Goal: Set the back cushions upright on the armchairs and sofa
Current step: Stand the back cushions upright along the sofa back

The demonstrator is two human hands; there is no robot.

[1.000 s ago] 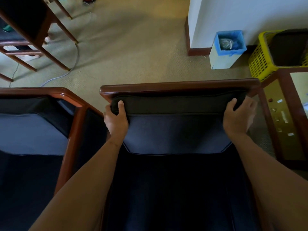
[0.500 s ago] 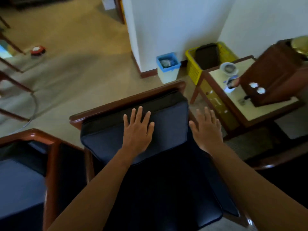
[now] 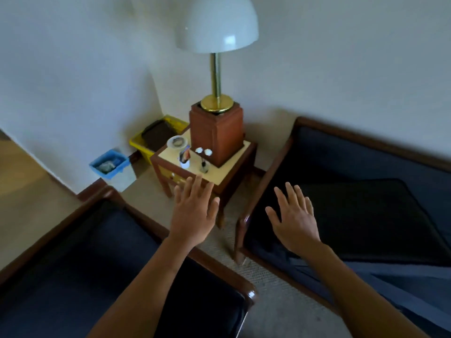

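Observation:
A dark blue armchair (image 3: pixel 80 259) with a wooden frame fills the lower left. To the right stands a wood-framed sofa (image 3: pixel 273 154), and a dark back cushion (image 3: pixel 371 215) lies flat on its seat. My left hand (image 3: pixel 192 215) hovers open, fingers spread, over the gap between the armchair and the side table. Over the sofa's left end my right hand (image 3: pixel 295 218) is open too, close to the flat cushion's left edge. Neither hand holds anything.
Between the two seats is a wooden side table (image 3: pixel 224 172) with a tall lamp (image 3: pixel 217 98) on a brown block, a bowl and small items. A yellow basket (image 3: pixel 158 135) and a blue-lined bin (image 3: pixel 108 164) sit against the white wall. The floor is beige carpet.
Both hands let go of the armchair's back cushion, now out of sight, and swung right. The view turned from the armchair to the side table and sofa.

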